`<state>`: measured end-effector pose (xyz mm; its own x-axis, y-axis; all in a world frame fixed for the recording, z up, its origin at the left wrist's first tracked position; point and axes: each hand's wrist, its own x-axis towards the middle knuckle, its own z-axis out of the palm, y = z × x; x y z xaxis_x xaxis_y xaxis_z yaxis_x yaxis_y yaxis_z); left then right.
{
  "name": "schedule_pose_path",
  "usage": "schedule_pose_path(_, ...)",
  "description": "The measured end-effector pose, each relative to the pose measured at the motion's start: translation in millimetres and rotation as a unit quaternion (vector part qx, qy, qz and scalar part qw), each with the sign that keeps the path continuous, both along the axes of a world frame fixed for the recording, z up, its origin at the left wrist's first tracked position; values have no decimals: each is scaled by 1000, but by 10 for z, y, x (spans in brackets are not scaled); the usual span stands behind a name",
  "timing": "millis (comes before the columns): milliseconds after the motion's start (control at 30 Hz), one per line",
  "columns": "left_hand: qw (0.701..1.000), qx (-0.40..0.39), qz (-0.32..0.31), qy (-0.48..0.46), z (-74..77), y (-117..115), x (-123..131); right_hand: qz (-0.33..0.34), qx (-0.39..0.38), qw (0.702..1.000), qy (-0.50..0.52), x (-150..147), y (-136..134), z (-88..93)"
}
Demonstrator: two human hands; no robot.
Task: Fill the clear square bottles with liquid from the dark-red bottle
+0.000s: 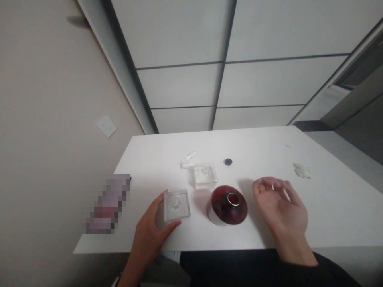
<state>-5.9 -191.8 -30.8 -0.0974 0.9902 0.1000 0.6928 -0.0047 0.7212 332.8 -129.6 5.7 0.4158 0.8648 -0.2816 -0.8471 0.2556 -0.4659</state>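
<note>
The left hand (151,226) grips a clear square box (177,213) at the near left of the white surface (257,143), with fingertips at its far left corner and the thumb along its near side. In the middle of the box shows a small round clear shape; whether it lies inside or belongs to the top cannot be told, nor whether the box rests fully on the surface.

To the right of that box, near the middle, stands a round vessel (227,213) with a deep red, glossy, domed top and a paler lower wall. A small ring with a bright rim sits on the dome, toward its right side. The contents of the vessel cannot be made out.

Just beyond the vessel, slightly left, is a second clear box (206,181), with a small clear piece showing at its middle. Close to its far left corner lie slender clear pieces (188,164), like small glass tubes; what they hold is too faint to tell. A dark round disc (228,162) lies far of the vessel, right of the second box.

The right hand (281,207) is open, palm turned up and fingers loosely curved, just right of the vessel and apart from it. Farther right lies a crumpled pale piece (302,170).
</note>
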Motion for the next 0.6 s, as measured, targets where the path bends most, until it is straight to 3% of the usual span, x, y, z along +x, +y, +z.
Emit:
schedule_pose_path(167,1000,11,22,4,-78,-4,-31,51,52,985,-156,21,-31,-164)
schedule_pose_path(333,999,15,24,16,-118,-5,-54,78,30,985,-149,32,-47,-230)
schedule_pose_path(467,999,15,25,20,-129,3,-57,91,4,986,-139,41,-103,-151)
schedule_pose_path(600,999,18,36,23,-128,-4,-44,95,39,976,-193,184,-393,-18)
